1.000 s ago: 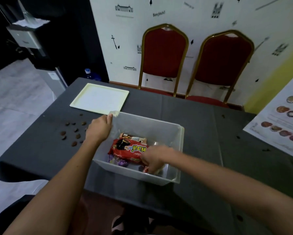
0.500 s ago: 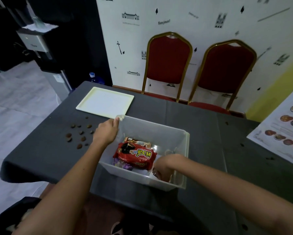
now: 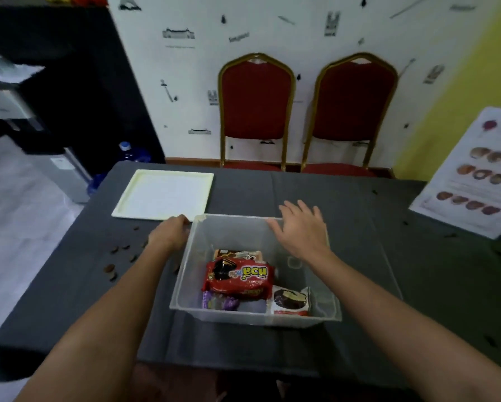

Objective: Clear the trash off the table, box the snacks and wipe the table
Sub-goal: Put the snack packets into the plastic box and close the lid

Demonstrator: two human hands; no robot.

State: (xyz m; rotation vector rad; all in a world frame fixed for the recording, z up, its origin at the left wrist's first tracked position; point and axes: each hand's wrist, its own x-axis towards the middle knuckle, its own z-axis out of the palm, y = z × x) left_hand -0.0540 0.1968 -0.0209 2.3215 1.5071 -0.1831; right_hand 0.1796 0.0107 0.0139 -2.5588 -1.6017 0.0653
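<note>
The left hand (image 3: 169, 235) holds the far-left corner of the clear plastic box (image 3: 191, 271), and its own back hides the fingertips of that grip. The right hand (image 3: 301, 230) covers part of the far rim. Inside, the red snack packet (image 3: 239, 278) hides most of a purple packet (image 3: 220, 302) and all but the top strip of a brown packet (image 3: 237, 253); its lettering is too blurred to read. Small brown bits (image 3: 111, 268) on the counter (image 3: 388, 256) are too small to name, and some lie behind the left forearm. The poster (image 3: 475, 181) is cut off at the right edge, and the blue bottle (image 3: 128, 152) stands half hidden behind the counter's far corner.
</note>
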